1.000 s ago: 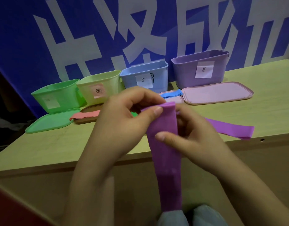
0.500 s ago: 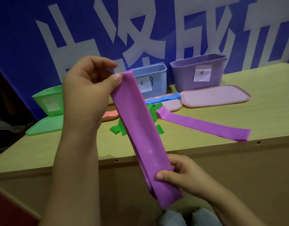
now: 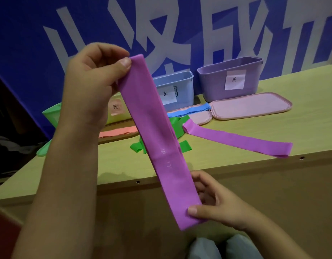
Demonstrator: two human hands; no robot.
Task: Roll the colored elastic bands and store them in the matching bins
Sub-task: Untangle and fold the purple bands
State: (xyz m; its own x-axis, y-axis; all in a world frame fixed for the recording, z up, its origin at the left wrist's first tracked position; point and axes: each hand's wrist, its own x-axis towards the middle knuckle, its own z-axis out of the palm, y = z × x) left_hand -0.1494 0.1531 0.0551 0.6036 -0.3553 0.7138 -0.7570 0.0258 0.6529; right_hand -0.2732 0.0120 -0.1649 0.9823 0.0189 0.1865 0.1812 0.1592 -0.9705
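A purple elastic band [image 3: 157, 139] stretches flat and diagonal in the air before the table edge. My left hand [image 3: 94, 79] pinches its upper end, raised in front of the bins. My right hand [image 3: 213, 204] pinches its lower end below the table edge. A second purple band [image 3: 236, 141] lies flat on the table. Green bands [image 3: 177, 126], a blue band [image 3: 189, 111] and an orange band [image 3: 118, 132] lie behind the held one. The purple bin [image 3: 230, 79] stands at the back right, the blue bin [image 3: 176, 86] to its left.
A yellow-green bin [image 3: 114, 111] and a green bin [image 3: 52, 113] are partly hidden behind my left arm. Pink lids [image 3: 249, 107] lie in front of the purple and blue bins, a green lid [image 3: 42, 150] at far left. A blue banner stands behind.
My hands moved apart: the left rose with the band's top end, the right slid down to its bottom end. The band now hangs stretched diagonally instead of straight down.
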